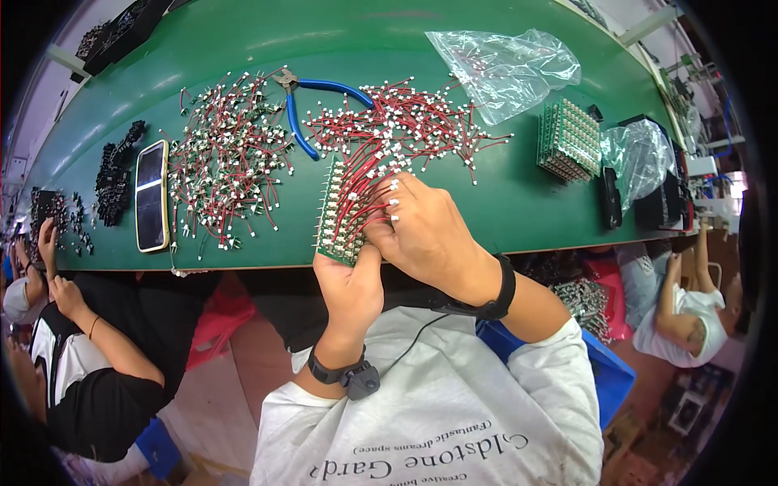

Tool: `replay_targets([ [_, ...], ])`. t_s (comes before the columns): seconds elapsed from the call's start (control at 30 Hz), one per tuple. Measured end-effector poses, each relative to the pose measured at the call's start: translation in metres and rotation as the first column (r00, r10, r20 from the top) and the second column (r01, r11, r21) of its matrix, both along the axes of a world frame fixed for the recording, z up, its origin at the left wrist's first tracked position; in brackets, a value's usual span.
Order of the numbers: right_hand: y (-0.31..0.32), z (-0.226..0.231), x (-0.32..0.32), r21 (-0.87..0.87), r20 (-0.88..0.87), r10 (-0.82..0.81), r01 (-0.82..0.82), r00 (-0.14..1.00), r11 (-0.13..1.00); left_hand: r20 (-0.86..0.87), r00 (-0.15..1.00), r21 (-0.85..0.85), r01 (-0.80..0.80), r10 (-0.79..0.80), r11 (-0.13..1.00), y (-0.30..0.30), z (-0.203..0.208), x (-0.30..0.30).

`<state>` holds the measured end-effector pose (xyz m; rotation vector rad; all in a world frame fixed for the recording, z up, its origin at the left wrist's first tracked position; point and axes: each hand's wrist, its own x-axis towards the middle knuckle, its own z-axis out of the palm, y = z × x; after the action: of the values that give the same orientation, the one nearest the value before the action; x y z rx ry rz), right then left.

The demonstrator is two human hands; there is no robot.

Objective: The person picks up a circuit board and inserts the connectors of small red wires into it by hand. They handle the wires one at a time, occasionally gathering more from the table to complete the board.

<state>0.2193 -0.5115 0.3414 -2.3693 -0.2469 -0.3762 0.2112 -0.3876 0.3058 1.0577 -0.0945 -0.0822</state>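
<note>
My left hand [348,287] is closed on the near end of a narrow green circuit board panel [331,219], held tilted above the table's front edge. White sockets line the panel, thin pins stick out along its left side, and red wires [350,190] run from it. Over the panel's right side, my right hand [429,235] is closed in a pinch. Short red wire leads with white connectors [393,202] poke out between its fingers; the fingertips themselves are partly hidden. Beyond the panel lies a loose heap of the same leads [421,121].
Left of the panel spreads another pile of leads [231,162], with blue-handled cutting pliers [336,85] between the heaps. A phone [151,196], black parts [117,178], a plastic bag [510,69] and stacked boards [569,142] lie around. Co-workers sit at both sides.
</note>
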Motion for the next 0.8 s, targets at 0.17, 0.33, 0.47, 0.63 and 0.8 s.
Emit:
replay_targets([
  [0.17, 0.0017, -0.0010, 0.0006, -0.033, 0.165, 0.041, -0.036, 0.985, 0.999, 0.011, 1.000, -0.001, -0.007, 0.007, 1.000, 0.0012, -0.0029, -0.0016],
  [0.33, 0.0008, -0.0005, -0.0004, -0.040, 0.139, 0.026, -0.021, 0.990, 0.999, 0.018, 0.999, -0.049, 0.034, -0.033, 0.998, 0.0054, -0.0018, -0.0023],
  [0.47, 0.0005, -0.0004, -0.0010, 0.011, 0.148, 0.008, -0.010, 0.989, 1.000, -0.023, 0.999, -0.102, 0.020, -0.023, 0.995, 0.0046, 0.0042, -0.0009],
  [0.63, -0.0001, -0.0013, 0.0000, 0.043, 0.158, 0.033, -0.040, 0.987, 0.998, 0.008, 0.999, -0.134, 0.032, -0.031, 0.990, 0.0046, 0.0052, -0.0007],
  [0.8, -0.0007, -0.0008, 0.0002, 0.037, 0.148, 0.052, -0.059, 0.988, 0.998, 0.008, 0.999, -0.098, 0.037, -0.037, 0.994, 0.0040, 0.0043, -0.0007],
])
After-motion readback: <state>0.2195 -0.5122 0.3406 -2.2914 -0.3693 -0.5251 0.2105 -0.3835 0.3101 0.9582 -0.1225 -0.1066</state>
